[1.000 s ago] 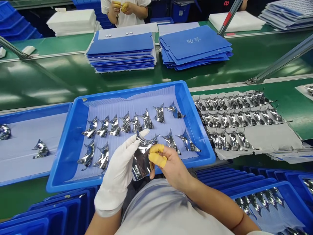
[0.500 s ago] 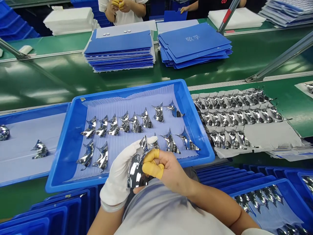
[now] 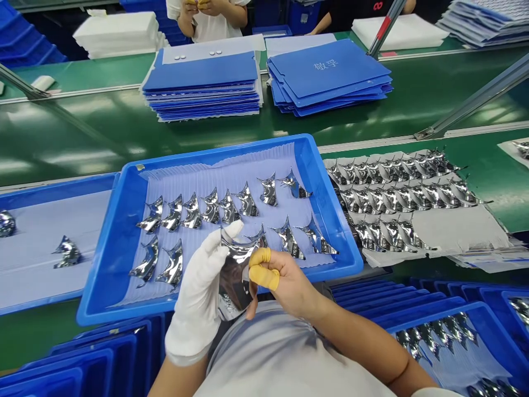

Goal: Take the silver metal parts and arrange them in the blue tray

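Observation:
A shiny, curved chrome-plated part [image 3: 235, 278] with pointed corners is held up in front of my body, over the near edge of a blue tray [image 3: 94, 275]. My left hand [image 3: 196, 292], in a white glove, grips it along its left side. On its right edge, my right hand [image 3: 285, 278] pinches it between thumb and forefinger, both in yellow finger cots. Similar chrome parts [image 3: 191, 211] lie in two rows on the tray's pale lining sheet [image 3: 223, 168]. One of them is partly hidden behind the held part.
On the right, rows of chrome parts [image 3: 407, 198] cover a papered bench. Another blue tray [image 3: 37, 300] adjoins on the left. Blue sheets [image 3: 202, 71] are stacked across the green bench, near a metal post [image 3: 467, 102]. More trays [image 3: 82, 358] stand below. Co-workers' hands [image 3: 202, 6] show at the back.
The held chrome part has been turned, so a broader concave top edge faces me. My left fingers have shifted along it. Behind, a co-worker's blue sheet has gone from view.

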The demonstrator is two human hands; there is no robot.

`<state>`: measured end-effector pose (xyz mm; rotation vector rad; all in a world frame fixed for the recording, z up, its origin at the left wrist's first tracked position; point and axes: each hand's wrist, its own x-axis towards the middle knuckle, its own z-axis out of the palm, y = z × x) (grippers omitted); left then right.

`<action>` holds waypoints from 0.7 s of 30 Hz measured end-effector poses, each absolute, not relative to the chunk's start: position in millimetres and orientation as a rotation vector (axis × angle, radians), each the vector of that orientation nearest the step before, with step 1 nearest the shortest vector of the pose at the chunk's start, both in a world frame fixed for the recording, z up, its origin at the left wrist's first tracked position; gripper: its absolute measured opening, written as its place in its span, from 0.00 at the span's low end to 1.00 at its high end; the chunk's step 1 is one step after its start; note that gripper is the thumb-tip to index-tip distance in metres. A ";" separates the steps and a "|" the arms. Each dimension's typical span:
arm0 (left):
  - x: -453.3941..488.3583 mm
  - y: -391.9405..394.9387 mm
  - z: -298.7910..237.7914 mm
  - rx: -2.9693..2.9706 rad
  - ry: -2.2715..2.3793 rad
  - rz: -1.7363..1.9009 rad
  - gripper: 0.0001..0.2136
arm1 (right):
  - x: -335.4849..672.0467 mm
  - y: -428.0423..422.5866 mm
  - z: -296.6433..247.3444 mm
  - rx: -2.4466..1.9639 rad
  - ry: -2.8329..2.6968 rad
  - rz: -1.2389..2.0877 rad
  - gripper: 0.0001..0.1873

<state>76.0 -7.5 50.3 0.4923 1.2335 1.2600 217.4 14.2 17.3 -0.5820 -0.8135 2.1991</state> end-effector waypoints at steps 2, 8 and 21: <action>74.4 -8.2 49.2 0.529 1.257 1.329 0.20 | 216.4 14.8 9.6 -0.576 -0.830 2.186 0.19; 68.8 -12.4 41.7 0.867 1.241 1.482 0.16 | 217.3 19.3 7.9 -0.604 -0.953 2.094 0.22; 65.1 -16.6 45.3 0.771 1.237 1.456 0.14 | 226.8 20.2 10.0 -0.667 -1.354 1.724 0.16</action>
